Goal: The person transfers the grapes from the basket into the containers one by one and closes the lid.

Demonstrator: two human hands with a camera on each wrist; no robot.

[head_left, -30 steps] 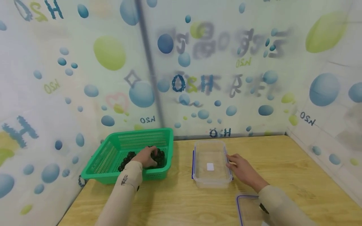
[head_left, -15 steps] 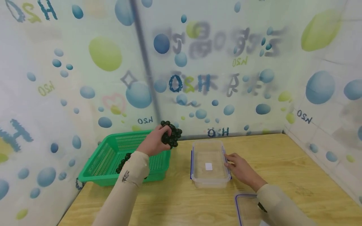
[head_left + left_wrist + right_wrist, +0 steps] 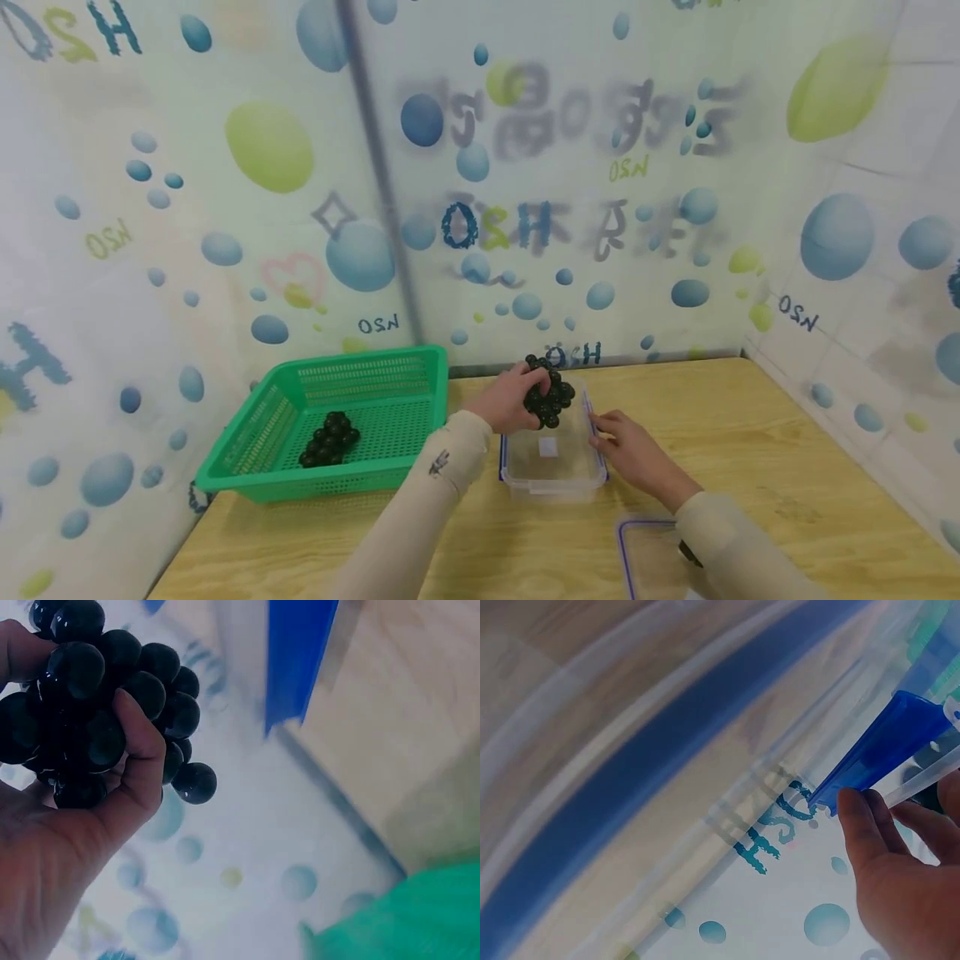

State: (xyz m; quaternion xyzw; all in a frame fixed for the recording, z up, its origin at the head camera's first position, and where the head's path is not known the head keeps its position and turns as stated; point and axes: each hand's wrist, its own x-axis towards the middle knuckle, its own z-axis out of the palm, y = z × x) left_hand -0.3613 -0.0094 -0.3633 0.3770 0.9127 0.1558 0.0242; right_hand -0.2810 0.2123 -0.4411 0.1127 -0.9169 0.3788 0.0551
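A bunch of dark grapes (image 3: 551, 398) is gripped in my left hand (image 3: 512, 400), held above the clear plastic container (image 3: 555, 485). In the left wrist view, thumb and fingers (image 3: 142, 739) curl around the shiny black grapes (image 3: 97, 712). My right hand (image 3: 633, 454) holds the container's right side; in the right wrist view its fingers (image 3: 859, 825) are at the rim, by a blue latch (image 3: 889, 742). The container has blue side latches and a white label (image 3: 548, 447). Another bunch of dark grapes (image 3: 330, 440) lies in the green basket (image 3: 315, 481).
A clear lid with a blue seal (image 3: 625, 550) lies at the front of the wooden table (image 3: 750, 467), partly hidden under the right sleeve (image 3: 731, 533). A patterned curtain (image 3: 480, 275) surrounds the table behind and on both sides.
My left hand has lifted one bunch of grapes out of the green basket and carried it right, over the container. The right hand has stayed at the container's side.
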